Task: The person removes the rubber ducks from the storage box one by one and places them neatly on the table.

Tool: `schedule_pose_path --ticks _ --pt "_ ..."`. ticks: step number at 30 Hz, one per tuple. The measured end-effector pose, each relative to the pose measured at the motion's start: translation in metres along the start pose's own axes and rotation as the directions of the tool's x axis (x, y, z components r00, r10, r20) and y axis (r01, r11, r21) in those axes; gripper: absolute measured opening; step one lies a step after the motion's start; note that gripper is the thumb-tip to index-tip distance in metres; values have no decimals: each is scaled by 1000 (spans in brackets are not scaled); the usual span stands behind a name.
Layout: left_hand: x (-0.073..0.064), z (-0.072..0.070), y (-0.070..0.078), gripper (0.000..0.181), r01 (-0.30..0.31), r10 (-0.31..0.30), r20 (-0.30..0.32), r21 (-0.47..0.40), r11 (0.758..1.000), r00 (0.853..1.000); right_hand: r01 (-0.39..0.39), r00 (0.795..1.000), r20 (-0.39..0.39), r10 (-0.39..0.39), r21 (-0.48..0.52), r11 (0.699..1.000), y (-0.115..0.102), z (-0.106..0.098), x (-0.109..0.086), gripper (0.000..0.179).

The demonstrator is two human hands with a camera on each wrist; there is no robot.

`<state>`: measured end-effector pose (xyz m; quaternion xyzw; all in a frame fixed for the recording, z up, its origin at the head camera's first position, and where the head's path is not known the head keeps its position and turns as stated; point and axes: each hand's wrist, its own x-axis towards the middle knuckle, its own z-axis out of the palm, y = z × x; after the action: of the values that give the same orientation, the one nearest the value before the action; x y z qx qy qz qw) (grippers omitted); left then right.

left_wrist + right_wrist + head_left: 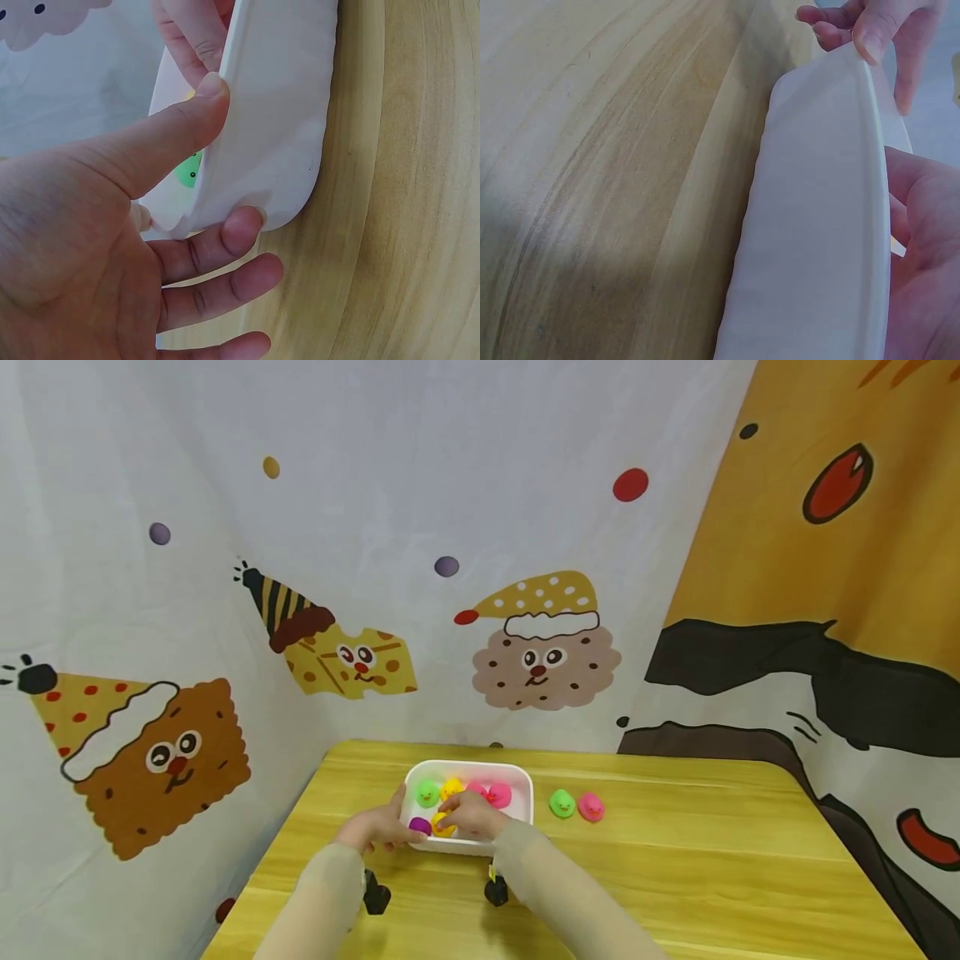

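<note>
A white plastic bin (468,847) stands on the table with small rubber ducks inside. My left hand (378,825) holds its near left corner; in the left wrist view the thumb (180,124) lies on the rim and a fingertip touches the outer wall. My right hand (474,814) reaches into the bin, its fingertips on a yellow duck (444,826) near the front wall. Beside that duck is a purple duck (420,826). Along the back lie a green duck (427,792), another yellow duck (452,788) and two pink ducks (500,794). In the right wrist view the bin wall hides the right fingertips.
A second green duck (562,803) and another pink duck (592,807) sit on the wooden table (697,860) to the right of the bin. A cloth with cartoon prints (450,710) hangs behind the table and along its sides.
</note>
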<state>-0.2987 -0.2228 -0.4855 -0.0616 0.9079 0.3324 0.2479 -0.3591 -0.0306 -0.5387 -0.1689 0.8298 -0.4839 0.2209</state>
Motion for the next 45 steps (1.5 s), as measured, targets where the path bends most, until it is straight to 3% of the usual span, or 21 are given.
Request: schedule_pose_path --ticks 11,20,34,40,45 --pt "0 2 2 115 -4 4 4 3 1000 1000 8 1000 -12 -9 -45 999 4 -7 -2 17" --pt "-2 0 4 119 -2 2 4 17 1000 1000 103 994 -14 -105 -113 988 1 -24 -1 19" --pt "-7 1 1 118 -17 18 12 -7 1000 1000 51 997 -46 -54 -67 996 -10 -49 -25 24" --pt "-6 1 0 120 -26 26 5 -5 1000 1000 73 996 -51 -76 -56 996 -9 -59 -34 32" --pt "-5 1 -1 119 -32 32 -1 2 999 999 62 995 -71 -68 -84 995 -12 -68 -41 27"
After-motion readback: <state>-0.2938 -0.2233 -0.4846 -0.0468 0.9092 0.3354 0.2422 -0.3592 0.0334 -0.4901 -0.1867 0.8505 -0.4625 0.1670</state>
